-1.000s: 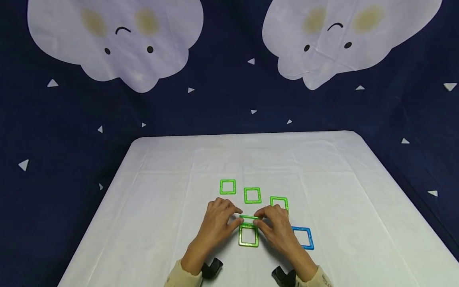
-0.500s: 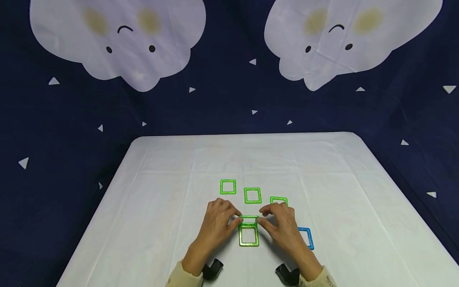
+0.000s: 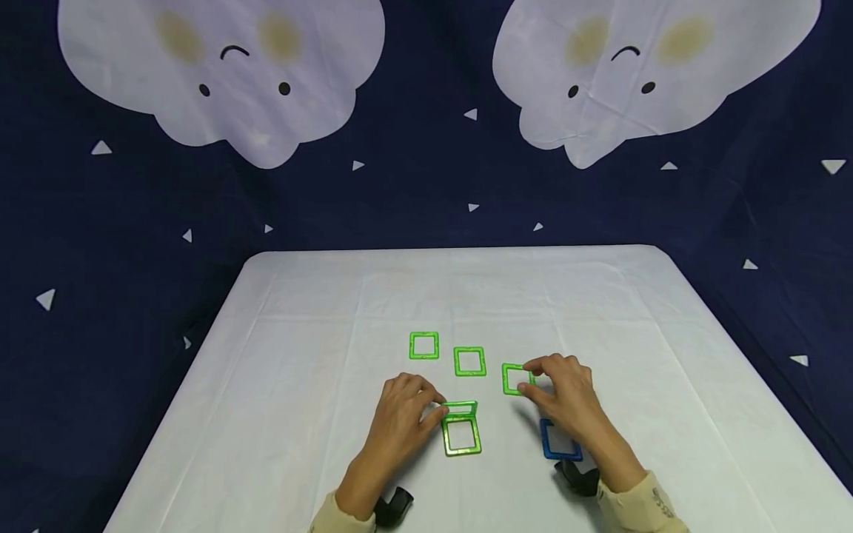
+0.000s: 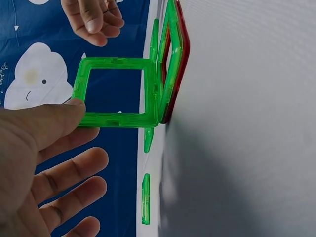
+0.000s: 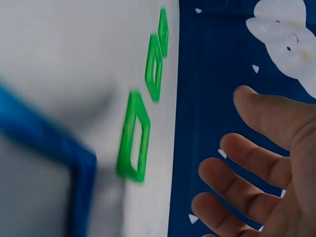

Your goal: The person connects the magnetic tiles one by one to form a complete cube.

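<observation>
My left hand (image 3: 402, 416) pinches an upright green square magnetic tile (image 4: 114, 119) by its edge, thumb on one side and a finger on the other. That tile's lower edge meets a flat green square tile (image 3: 463, 451). A red tile (image 4: 181, 74) lies directly beneath the flat one, visible in the left wrist view. My right hand (image 3: 566, 396) hovers beside a loose green tile (image 3: 506, 380) with thumb and fingers spread. Nothing is held in it, as the right wrist view shows.
Two more green tiles, one in the middle (image 3: 469, 374) and one at the left (image 3: 423, 357), lie farther back on the white table (image 3: 300, 355). A blue square tile (image 3: 563, 456) lies under my right wrist. Behind the table hangs a dark blue cloth (image 3: 413, 215).
My right hand has let go of the upright tile and moved right, to the nearest loose green tile. My left hand keeps its hold, and the upright tile has turned slightly.
</observation>
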Demonstrator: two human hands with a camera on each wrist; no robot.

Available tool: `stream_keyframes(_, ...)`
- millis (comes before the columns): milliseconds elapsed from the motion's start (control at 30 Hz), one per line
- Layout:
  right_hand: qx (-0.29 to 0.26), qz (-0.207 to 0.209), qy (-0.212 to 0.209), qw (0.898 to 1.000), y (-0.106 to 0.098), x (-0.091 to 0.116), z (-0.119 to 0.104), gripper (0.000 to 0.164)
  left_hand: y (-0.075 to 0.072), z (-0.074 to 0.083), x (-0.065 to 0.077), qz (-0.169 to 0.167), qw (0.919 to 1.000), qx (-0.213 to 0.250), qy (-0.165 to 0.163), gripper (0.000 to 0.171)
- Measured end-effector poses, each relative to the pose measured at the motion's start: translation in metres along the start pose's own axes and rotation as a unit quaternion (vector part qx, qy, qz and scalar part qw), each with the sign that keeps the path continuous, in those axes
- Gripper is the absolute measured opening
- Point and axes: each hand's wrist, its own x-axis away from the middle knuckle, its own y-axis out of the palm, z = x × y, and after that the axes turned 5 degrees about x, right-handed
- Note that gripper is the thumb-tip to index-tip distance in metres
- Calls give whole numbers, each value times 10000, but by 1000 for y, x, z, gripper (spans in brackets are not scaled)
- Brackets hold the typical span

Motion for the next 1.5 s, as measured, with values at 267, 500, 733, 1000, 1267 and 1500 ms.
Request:
stream_keyframes(267,186,-652,163,9976,-10,-15,26,31,2,0,1,166,9998,81,1,13)
stream_keyframes(500,105,-1019,223,9945,-7,-22,41,35,5,-1,1,212,9985,475,-192,12)
stream_keyframes(733,236,-1187,76,9926,-2,-25,50,39,8,1,4,301,9964,668,-428,12)
stream_keyframes(1000,170,-1484,42,9888,3,-28,54,41,9,4,7,440,9952,671,-556,11)
stream_keyframes(1267,381,-1542,-79,9873,6,-31,56,41,8,9,10,501,9947,598,-673,12)
stream_keyframes(1500,453,-1714,-46,9842,8,-31,56,42,6,11,14,586,9931,550,-857,12)
